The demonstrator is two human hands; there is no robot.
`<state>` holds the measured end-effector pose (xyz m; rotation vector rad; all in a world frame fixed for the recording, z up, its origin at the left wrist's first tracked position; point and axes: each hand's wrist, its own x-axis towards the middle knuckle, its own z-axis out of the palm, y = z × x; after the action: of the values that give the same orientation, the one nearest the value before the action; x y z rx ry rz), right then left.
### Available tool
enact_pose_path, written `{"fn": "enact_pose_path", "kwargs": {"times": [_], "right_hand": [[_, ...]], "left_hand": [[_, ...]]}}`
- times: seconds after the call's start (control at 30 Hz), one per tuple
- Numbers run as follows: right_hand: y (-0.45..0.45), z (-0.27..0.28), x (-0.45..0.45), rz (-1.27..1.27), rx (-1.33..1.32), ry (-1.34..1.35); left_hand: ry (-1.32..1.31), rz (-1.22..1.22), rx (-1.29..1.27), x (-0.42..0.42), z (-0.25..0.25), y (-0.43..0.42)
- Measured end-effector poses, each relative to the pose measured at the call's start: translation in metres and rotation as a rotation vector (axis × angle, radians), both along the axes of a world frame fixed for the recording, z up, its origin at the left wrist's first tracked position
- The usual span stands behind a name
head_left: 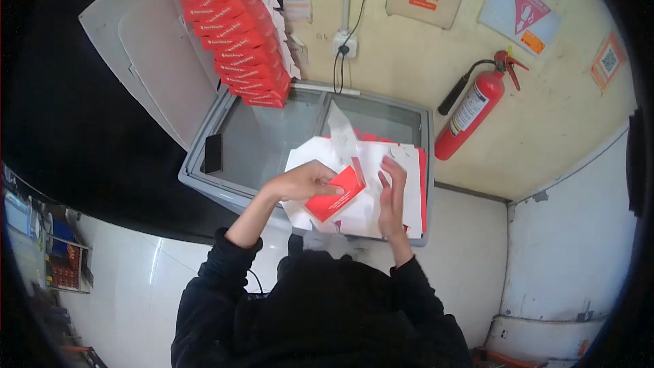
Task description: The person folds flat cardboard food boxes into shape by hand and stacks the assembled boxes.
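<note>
A partly folded cardboard box (328, 203), red outside and white inside, is in front of me over the glass-topped chest. My left hand (305, 181) is closed on its red side panel, thumb on top. My right hand (393, 197) is at the right part of the white cardboard, fingers extended and slightly bent, with nothing gripped between them. A white flap (342, 129) stands up at the far side of the box. Beneath lie flat red-and-white cardboard sheets (413, 194), their red edges showing on the right.
Folded red boxes (235, 44) rise in a tall stack at the back left of the chest (269, 140). A black phone (214, 153) lies on its left edge. A fire extinguisher (470, 112) hangs at the right wall, and a cable (338, 71) dangles from a socket.
</note>
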<state>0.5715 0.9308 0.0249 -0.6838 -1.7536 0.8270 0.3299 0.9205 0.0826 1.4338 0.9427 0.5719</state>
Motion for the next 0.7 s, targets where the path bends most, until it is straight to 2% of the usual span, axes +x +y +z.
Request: {"fn": "enact_pose_path", "kwargs": {"times": [0.07,0.13,0.17,0.27,0.33,0.43,0.53,0.57,0.7], "right_hand": [[0.004,0.033,0.009,0.1,-0.126,-0.09],[0.008,0.049,0.012,0.216,-0.195,-0.233],[0.008,0.052,0.012,0.184,-0.189,-0.285],[0.008,0.054,0.012,0.062,-0.183,-0.38],[0.005,0.049,0.014,-0.058,-0.202,-0.359],[-0.001,0.03,0.004,-0.271,-0.084,-0.251],[-0.009,0.039,0.007,-0.149,0.153,-0.442],[-0.008,0.038,0.007,-0.105,0.152,-0.427],[0.001,0.039,0.016,-0.019,0.06,-0.445]], "left_hand": [[0.029,-0.009,-0.05,-0.001,-0.031,0.01],[0.03,-0.022,-0.1,0.004,-0.036,0.011],[0.031,-0.025,-0.119,0.005,-0.037,0.012],[-0.204,-0.035,-0.186,0.009,-0.042,-0.001],[-0.135,-0.029,-0.138,0.009,-0.047,-0.004],[0.062,-0.027,0.029,0.012,-0.048,-0.004],[0.304,-0.056,0.262,0.013,-0.024,-0.002],[0.383,-0.073,0.339,0.013,-0.015,-0.003],[0.365,-0.073,0.349,0.016,-0.003,-0.001]]}}
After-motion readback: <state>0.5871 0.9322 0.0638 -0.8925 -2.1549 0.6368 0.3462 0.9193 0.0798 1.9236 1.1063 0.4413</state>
